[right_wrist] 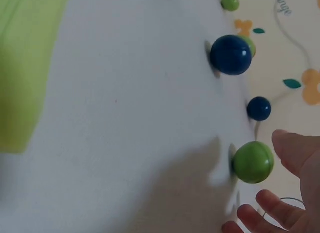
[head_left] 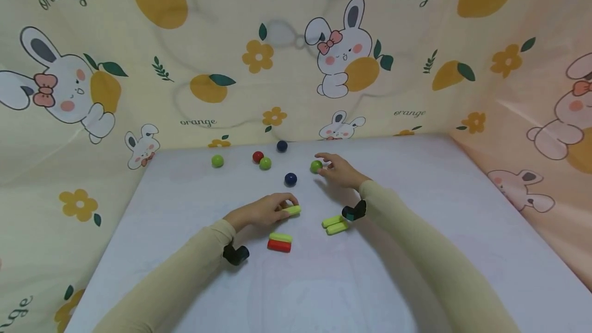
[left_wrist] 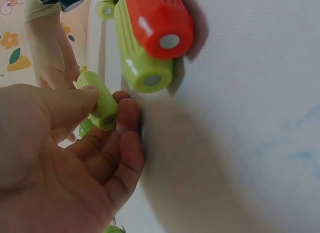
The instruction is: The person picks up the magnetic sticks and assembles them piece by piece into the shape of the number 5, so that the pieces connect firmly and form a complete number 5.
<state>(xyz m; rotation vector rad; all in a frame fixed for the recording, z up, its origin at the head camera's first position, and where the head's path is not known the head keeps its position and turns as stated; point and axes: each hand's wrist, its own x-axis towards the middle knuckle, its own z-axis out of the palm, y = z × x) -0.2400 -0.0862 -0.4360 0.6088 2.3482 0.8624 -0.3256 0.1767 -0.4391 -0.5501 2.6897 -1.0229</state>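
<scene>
My left hand [head_left: 264,210] pinches a yellow-green magnetic stick [left_wrist: 102,105] between thumb and fingers, low over the table. A round metal disc shows in the stick's end. Just in front of my left wrist, another yellow-green stick [head_left: 280,237] lies side by side with a red stick [head_left: 279,246]. Farther out, my right hand [head_left: 343,171] reaches around a green ball [head_left: 316,166] on the table. In the right wrist view the thumb and fingers are spread, with a gap between them and the green ball [right_wrist: 253,163].
Two yellow-green sticks [head_left: 336,227] lie together near my right wrist. Dark blue balls [head_left: 290,179], a red ball [head_left: 258,157] touching a green ball [head_left: 265,163], and a lone green ball [head_left: 217,161] stand toward the back. A printed cloth [head_left: 287,66] rises behind the white table [head_left: 305,292].
</scene>
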